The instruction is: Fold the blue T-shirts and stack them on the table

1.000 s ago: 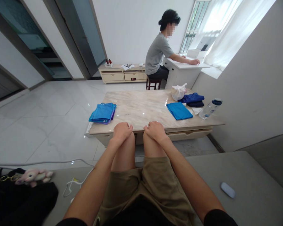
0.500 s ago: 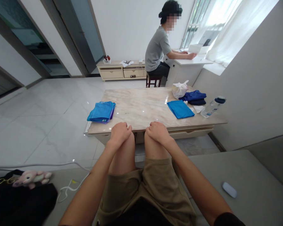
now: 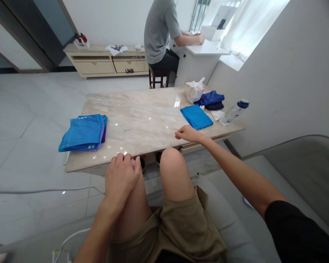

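My left hand [image 3: 122, 177] lies over my left knee, fingers draped flat across it and holding nothing. Over the front part of the marble-topped table [image 3: 142, 117], my right hand [image 3: 189, 133] is raised off my right knee, its fingers loosely curled in with nothing visible in them. Just beyond it is a folded blue cloth [image 3: 196, 117], nearest to that hand but apart from it. A stack of folded blue and purple cloths [image 3: 83, 132] sits at the table's left end.
A white plastic bag [image 3: 194, 90], dark blue folded fabric [image 3: 212, 98] and a clear water bottle [image 3: 233, 113] occupy the table's right end. A person in a grey shirt [image 3: 160, 33] sits at a white desk beyond. Grey sofa [image 3: 224, 219] beneath me.
My right hand has lifted off my right knee and moved out over the table. My left hand stays on the left knee. The view has tilted down and shifted right.
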`<state>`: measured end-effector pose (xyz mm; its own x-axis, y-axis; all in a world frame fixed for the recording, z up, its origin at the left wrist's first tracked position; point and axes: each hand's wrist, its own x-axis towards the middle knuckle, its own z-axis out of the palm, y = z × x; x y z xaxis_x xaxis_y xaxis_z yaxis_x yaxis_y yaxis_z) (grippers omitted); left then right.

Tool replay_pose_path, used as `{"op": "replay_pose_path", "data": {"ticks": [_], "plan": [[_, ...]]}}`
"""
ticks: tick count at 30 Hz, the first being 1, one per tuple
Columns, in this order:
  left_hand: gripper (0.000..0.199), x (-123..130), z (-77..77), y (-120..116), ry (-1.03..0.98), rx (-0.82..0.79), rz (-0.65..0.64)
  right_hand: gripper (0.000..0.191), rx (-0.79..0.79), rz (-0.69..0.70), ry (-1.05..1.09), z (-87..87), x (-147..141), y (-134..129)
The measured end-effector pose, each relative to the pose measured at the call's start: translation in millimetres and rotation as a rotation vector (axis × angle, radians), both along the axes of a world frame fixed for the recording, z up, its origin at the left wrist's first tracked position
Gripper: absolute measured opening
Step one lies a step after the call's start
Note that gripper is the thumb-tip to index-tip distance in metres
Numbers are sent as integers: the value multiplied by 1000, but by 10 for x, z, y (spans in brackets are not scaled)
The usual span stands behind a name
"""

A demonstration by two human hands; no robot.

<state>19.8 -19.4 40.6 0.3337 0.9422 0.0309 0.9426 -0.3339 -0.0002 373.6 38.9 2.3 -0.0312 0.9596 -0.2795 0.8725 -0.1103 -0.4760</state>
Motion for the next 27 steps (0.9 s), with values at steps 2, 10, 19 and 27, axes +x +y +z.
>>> {"op": "replay_pose_path", "data": {"ticks": [2,10,19,27], "plan": [[48,-40,-23,-37,-44,21,-37,30,-6,-155,-211,-199,331,241],[40,-275,-161,132,-342,53,-116,43,-76,-477,-525,-779,1143,943],[35,-303,-107,317,-408,65,-95,35,-29,-601,-675,-1158,1437,1192],[35,-289,-170,187,-315,14,-76,13,153,-694,-5,-623,653,1367]]}}
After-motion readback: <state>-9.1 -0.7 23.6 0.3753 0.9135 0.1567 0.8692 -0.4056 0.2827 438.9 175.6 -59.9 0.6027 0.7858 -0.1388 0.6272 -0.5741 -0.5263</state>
